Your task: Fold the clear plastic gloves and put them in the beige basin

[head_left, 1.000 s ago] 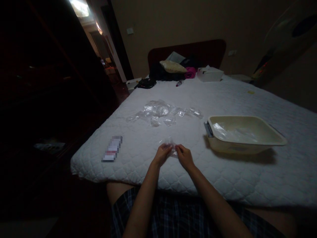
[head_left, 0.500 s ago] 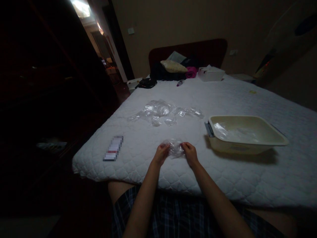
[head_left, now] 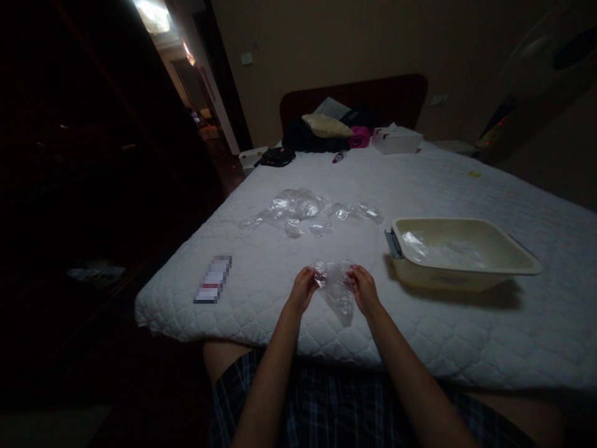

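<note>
Both my hands hold one small clear plastic bag (head_left: 336,288) just above the near part of the white quilted mattress (head_left: 280,311). My left hand (head_left: 304,289) pinches its left top corner and my right hand (head_left: 362,287) pinches the right one, so the bag hangs down between them. A heap of several more clear plastic bags (head_left: 303,208) lies further back on the mattress. To the right stands a cream plastic tub (head_left: 466,252) with clear plastic inside.
A small flat box (head_left: 213,279) lies near the mattress's left edge. Dark clothes, a pillow (head_left: 326,126) and a white box (head_left: 396,139) are piled by the headboard. The floor to the left is dark. My checked shorts show below.
The crumpled bag between my fingers has been pulled open and now hangs down flat. My hands have moved slightly apart and to the right.
</note>
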`<state>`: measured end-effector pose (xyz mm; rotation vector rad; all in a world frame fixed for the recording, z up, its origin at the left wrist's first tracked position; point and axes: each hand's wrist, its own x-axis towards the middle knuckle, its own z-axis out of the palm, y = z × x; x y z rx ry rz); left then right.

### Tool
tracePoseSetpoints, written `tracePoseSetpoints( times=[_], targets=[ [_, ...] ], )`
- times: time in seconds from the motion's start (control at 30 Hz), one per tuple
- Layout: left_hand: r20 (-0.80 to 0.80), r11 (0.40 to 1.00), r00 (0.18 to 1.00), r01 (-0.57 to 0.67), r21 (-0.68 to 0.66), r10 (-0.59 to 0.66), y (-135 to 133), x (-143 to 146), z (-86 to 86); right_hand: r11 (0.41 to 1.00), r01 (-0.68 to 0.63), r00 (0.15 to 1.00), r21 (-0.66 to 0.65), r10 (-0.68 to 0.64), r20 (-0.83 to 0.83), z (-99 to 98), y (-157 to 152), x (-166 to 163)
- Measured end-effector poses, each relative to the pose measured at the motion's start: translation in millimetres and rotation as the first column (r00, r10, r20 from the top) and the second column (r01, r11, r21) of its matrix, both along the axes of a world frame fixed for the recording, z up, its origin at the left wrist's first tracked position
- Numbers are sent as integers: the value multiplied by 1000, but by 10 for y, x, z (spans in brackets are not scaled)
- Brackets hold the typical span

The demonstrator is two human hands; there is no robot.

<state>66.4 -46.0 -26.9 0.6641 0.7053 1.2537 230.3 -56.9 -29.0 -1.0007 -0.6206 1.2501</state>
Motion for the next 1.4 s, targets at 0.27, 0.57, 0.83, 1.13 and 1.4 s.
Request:
tracePoseSetpoints(
  times=[0.27,0.57,0.83,1.13,1.4],
  targets=[
    [100,999,995,-17,-40,21,66,8,-75,998,58,997,20,-59,40,-109,50,-5],
    [204,993,978,-9,-119,33,91,9,-59,998,66,972,11,-62,-225,20,29,-17],
    [-40,999,999,21,44,-20,-14,28,-7,1000,9,957,0,-9,-291,20,16,15],
    [-46,998,999,-29,-63,27,19,-2,-22,999,-34,990,-9,33,-136,45,2,5],
    [-184,999,982,46,-5,-46,1,46,15,970,-240,934,41,220,281,33,-28,-32]
  ],
)
